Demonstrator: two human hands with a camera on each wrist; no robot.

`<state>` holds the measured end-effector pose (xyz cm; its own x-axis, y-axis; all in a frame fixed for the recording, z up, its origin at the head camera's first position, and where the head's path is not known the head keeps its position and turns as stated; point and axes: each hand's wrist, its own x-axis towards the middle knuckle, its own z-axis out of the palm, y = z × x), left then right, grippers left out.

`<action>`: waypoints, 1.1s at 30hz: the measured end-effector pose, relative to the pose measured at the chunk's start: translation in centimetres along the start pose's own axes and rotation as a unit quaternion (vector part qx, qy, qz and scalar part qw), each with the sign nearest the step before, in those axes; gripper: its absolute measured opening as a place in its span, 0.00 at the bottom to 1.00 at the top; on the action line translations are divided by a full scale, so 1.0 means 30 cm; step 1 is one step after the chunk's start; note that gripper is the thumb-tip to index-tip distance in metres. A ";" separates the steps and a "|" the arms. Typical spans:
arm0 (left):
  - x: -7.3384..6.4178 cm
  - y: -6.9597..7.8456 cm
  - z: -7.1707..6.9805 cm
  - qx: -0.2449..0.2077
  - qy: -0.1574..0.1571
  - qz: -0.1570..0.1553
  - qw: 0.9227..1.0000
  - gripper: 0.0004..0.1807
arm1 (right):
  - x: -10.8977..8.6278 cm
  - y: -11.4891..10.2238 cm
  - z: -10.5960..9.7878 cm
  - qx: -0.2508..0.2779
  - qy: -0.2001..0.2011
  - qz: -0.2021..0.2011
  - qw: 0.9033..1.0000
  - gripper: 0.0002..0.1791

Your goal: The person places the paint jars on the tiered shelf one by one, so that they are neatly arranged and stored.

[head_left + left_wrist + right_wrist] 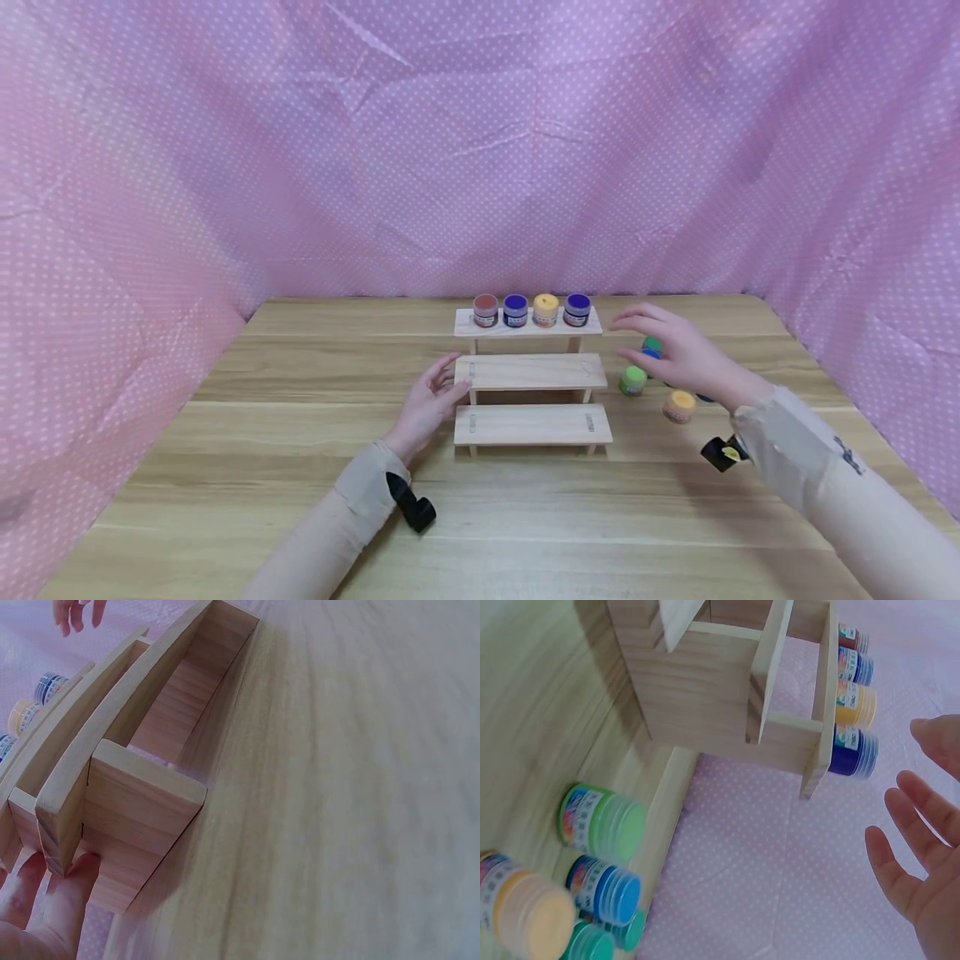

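Note:
A three-tier wooden display stand (531, 425) is at the middle of the table. On its top tier sit several small paint jars in a row: a reddish-brown jar (485, 311), a dark blue jar (515, 311), a yellow jar (546, 311) and, at the right end, another dark blue jar (577, 311). My left hand (427, 408) touches the stand's left end at the middle tier, its fingertips against the side wood in the left wrist view. Just right of the top tier, my right hand (675, 346) hovers with fingers spread and nothing in it.
Right of the stand, under and near my right hand, stand a light green jar (633, 381), a yellow-orange jar (679, 406), a blue jar (604, 889) and green jars (589, 943). Pink dotted cloth (525, 167) hangs behind the wooden table (330, 367).

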<state>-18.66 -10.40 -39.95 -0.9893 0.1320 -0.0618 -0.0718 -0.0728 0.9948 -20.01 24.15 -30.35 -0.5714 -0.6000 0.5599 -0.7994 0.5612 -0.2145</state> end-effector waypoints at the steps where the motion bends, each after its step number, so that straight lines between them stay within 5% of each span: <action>1: 0.000 0.000 0.000 -0.001 -0.001 0.000 1.000 0.33 | -0.008 0.001 -0.003 0.005 -0.001 0.005 1.000 0.22; 33: 0.006 -0.008 -0.003 0.003 0.001 0.005 1.000 0.31 | -0.288 0.078 -0.027 0.004 0.043 0.122 0.992 0.22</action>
<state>-18.82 -10.46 -40.22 -0.9902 0.1293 -0.0519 -0.0610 -0.0673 0.9959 -16.78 31.12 -35.04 -0.7306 -0.3953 0.5567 -0.6406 0.6789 -0.3587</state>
